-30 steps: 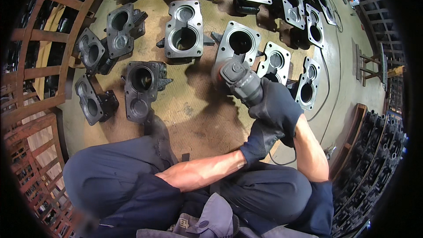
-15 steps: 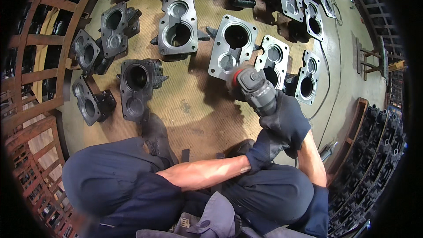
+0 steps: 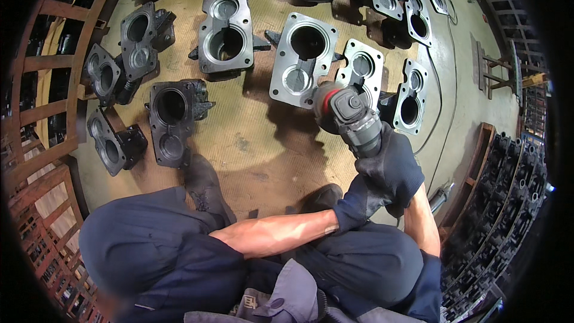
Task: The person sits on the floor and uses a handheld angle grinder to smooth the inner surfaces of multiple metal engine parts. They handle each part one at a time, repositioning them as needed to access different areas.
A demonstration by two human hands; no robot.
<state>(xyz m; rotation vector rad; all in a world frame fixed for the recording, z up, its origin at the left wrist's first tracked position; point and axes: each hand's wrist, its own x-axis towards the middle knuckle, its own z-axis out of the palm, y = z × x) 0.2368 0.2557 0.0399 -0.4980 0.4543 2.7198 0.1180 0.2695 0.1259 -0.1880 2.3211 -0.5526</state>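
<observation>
Both my hands wear dark gloves and are wrapped around an angle grinder with a red ring near its wheel. My right hand grips the body just behind the gear head. My left hand is closed lower down, partly covered by the right. The wheel overlaps the lower right corner of a bare-faced metal casting with a large bore and a smaller round recess; I cannot tell whether it touches. Part of a second casting is hidden behind the grinder head.
Several similar castings, such as a dark-faced one and a bright one, stand on a tan ribbed mat. A cable runs along the floor at right. Rust-brown crates line the left; a rack of dark parts stands right.
The castings have shifted left and slightly up in the view. Against them, the grinder has moved a little to the right, with both hands still around it.
</observation>
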